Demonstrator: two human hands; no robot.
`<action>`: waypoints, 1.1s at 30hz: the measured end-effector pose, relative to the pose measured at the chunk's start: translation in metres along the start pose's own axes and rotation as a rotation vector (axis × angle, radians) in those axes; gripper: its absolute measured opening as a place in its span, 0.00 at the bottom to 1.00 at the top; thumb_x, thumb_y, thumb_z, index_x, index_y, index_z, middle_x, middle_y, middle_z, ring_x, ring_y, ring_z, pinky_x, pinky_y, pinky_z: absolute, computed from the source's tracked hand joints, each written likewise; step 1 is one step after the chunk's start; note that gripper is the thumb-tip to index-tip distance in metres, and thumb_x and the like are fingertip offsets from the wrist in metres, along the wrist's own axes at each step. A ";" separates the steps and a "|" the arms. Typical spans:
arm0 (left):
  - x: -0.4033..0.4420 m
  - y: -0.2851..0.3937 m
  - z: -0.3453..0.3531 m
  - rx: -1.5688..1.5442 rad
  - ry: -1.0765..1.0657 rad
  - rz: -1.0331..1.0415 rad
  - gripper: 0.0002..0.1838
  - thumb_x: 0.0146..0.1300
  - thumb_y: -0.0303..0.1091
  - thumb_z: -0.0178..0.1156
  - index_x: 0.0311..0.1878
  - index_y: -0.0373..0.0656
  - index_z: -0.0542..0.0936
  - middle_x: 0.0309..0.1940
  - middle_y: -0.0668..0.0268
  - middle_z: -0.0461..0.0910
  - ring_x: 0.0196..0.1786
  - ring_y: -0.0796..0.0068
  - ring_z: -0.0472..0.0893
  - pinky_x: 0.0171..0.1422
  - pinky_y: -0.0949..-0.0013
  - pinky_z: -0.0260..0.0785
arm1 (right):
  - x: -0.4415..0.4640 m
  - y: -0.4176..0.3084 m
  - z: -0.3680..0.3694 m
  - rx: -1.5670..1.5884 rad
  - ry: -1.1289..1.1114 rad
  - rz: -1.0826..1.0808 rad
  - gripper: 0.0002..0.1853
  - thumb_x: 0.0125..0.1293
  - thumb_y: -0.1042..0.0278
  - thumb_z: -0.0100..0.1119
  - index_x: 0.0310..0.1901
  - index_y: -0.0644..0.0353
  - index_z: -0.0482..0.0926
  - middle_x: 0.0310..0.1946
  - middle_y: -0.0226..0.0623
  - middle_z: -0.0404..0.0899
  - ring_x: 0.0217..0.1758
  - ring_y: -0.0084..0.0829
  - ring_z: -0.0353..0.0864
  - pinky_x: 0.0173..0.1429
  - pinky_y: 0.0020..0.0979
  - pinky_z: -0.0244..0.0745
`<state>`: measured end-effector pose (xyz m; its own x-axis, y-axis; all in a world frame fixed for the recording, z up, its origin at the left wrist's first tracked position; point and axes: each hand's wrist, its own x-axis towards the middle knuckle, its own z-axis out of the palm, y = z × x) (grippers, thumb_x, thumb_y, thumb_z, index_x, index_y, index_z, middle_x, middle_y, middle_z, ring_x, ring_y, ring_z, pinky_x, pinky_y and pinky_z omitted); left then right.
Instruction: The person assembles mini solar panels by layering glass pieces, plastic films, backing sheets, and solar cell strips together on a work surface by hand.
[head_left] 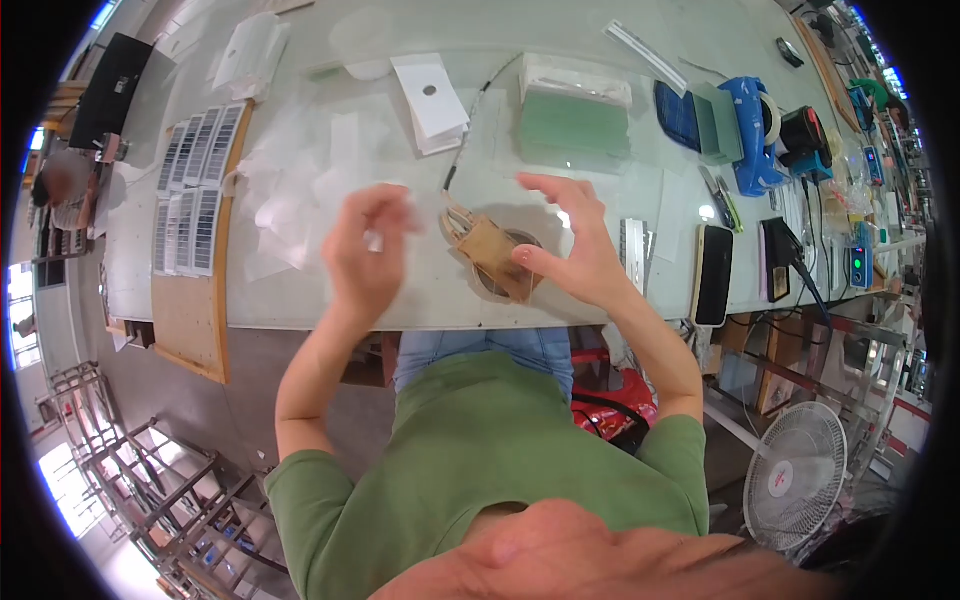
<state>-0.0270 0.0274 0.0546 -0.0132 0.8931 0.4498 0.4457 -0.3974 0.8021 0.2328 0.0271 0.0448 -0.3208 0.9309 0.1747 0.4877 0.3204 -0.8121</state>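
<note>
On the table in front of me lies a tan, tape-wrapped block (490,248) with a cord (461,160) running from its upper end. It rests on a dark round piece (526,240), partly covered by it. To the left of the block, my left hand (368,250) is raised with its fingers curled together. A small pale patch shows at those fingers; motion blur hides what it is. On the other side, my right hand (578,240) has its fingers spread, and its thumb overlaps the block's right edge. Whether the thumb touches it, I cannot tell.
Dark striped strips (190,190) lie on a wooden board at left. Further back are white cards (430,95) and a stack of greenish glass plates (573,125). To the right are a phone (712,275), a blue tape dispenser (750,140) and pliers (728,200). A fan (797,478) stands below.
</note>
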 end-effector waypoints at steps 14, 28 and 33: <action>-0.120 0.013 0.033 0.095 -0.573 -0.008 0.31 0.60 0.22 0.65 0.68 0.41 0.74 0.32 0.64 0.78 0.25 0.69 0.79 0.32 0.69 0.74 | -0.002 0.025 0.007 -0.241 0.003 0.009 0.07 0.54 0.64 0.76 0.31 0.51 0.84 0.44 0.22 0.79 0.57 0.33 0.69 0.65 0.42 0.51; -0.099 -0.018 0.039 0.058 -0.348 0.417 0.13 0.45 0.25 0.68 0.38 0.47 0.86 0.30 0.72 0.70 0.29 0.75 0.73 0.30 0.69 0.67 | 0.011 0.036 0.013 -0.336 0.082 -0.060 0.09 0.53 0.62 0.76 0.30 0.49 0.83 0.44 0.21 0.78 0.57 0.33 0.68 0.62 0.43 0.49; -0.100 -0.015 0.044 0.055 -0.333 0.361 0.13 0.47 0.25 0.70 0.39 0.47 0.86 0.28 0.73 0.70 0.29 0.75 0.73 0.29 0.70 0.67 | 0.017 0.042 0.015 -0.392 0.138 -0.121 0.09 0.53 0.58 0.75 0.28 0.47 0.82 0.43 0.22 0.77 0.56 0.35 0.67 0.58 0.45 0.50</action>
<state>0.0071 -0.0461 -0.0200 0.4332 0.7232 0.5379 0.4161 -0.6899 0.5924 0.2356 0.0532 0.0052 -0.2961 0.8888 0.3497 0.7331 0.4462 -0.5133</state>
